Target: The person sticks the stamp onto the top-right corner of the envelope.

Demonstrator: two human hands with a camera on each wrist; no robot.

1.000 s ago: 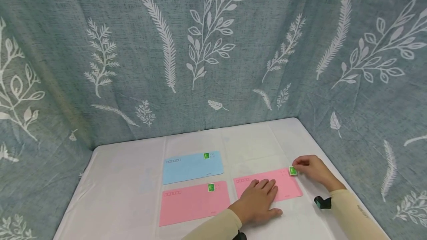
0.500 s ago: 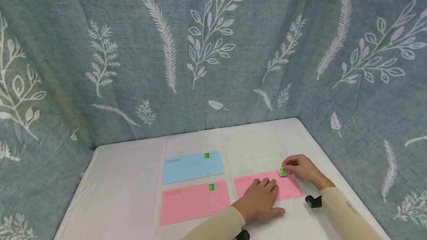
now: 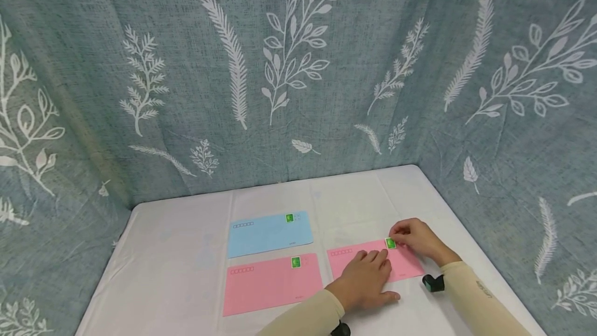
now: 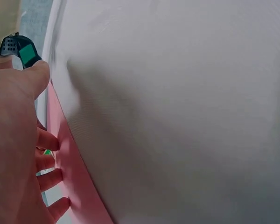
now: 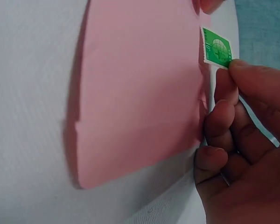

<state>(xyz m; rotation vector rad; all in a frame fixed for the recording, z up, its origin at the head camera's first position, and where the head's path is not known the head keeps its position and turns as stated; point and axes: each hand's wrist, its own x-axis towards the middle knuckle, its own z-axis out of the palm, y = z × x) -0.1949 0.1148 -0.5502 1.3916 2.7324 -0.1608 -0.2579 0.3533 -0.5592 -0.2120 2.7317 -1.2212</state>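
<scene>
My right hand (image 3: 417, 238) pinches a small green postage stamp (image 5: 217, 48) by its edge between thumb and forefinger. In the head view the stamp overlaps the upper right part of a pink envelope (image 3: 404, 266). With fingers spread and fairly straight, my left hand (image 3: 364, 280) rests on that envelope's lower middle. The left wrist view shows those fingertips on the pink paper (image 4: 77, 172), and a sliver of green shows between the fingers.
Left of the hands lies another pink envelope (image 3: 270, 287) bearing a green stamp (image 3: 296, 262). Behind it is a light blue envelope (image 3: 268, 237), also stamped. All lie on a white-covered table (image 3: 177, 263) with a leaf-patterned curtain (image 3: 186, 92) around the back and sides.
My right hand has moved left with the stamp, from the envelope's top right corner to over its upper right part. My left hand has stayed nearly still on the envelope.
</scene>
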